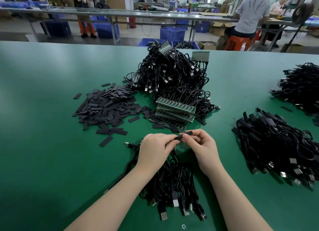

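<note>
My left hand (pixel 156 148) grips the board end of a bundle of black USB cables (pixel 174 182) that trails toward me over the green table (pixel 51 144). My right hand (pixel 201 147) pinches a short black sleeve (pixel 186 133) between thumb and fingertips, right at the tip of what the left hand holds. The two hands meet just above the table. The part inside my left fingers is mostly hidden.
A heap of flat black sleeves (pixel 107 108) lies to the left. Strips of green circuit boards (pixel 174 111) sit ahead, before a big tangle of cables (pixel 172 75). Sleeved cables (pixel 276 144) pile up at right, another cable pile (pixel 300 87) beyond. People work at far benches.
</note>
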`<state>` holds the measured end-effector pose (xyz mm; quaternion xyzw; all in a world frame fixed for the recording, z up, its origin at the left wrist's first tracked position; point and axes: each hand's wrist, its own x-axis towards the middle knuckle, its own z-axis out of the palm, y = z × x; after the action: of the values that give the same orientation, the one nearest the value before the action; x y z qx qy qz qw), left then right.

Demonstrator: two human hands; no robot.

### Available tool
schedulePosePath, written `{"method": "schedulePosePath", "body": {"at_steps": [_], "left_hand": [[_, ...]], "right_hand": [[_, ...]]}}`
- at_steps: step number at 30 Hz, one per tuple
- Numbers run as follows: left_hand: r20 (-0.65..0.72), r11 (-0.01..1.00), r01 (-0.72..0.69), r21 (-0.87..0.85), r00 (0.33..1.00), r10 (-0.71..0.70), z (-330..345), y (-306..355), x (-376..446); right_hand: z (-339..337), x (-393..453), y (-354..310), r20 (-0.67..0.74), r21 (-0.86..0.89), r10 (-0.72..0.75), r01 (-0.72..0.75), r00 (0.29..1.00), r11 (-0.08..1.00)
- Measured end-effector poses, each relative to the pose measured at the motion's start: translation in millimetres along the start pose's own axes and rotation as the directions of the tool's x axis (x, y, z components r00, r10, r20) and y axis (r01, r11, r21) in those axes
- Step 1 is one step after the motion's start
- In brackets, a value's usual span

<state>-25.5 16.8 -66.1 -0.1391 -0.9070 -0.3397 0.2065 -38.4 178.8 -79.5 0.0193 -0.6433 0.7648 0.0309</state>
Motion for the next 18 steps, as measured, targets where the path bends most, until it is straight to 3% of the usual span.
{"method": "schedulePosePath", "body": {"at_steps": [10,18], "left_hand": [[0.013,1.0,0.015,-0.013,1.0,-0.015,-1.3,-0.2,0.6],[0.016,0.999,0.045,-0.025,0.999,-0.044,-1.0,-1.4,0.7]], "right_hand": [[0.1,-0.9,-1.2,0.017,-0.035,-0.004,0.005,1.0,0.999],[6.7,-1.2,-3.1,0.072,-0.269,-0.054,0.071,0.996,0.96]]}}
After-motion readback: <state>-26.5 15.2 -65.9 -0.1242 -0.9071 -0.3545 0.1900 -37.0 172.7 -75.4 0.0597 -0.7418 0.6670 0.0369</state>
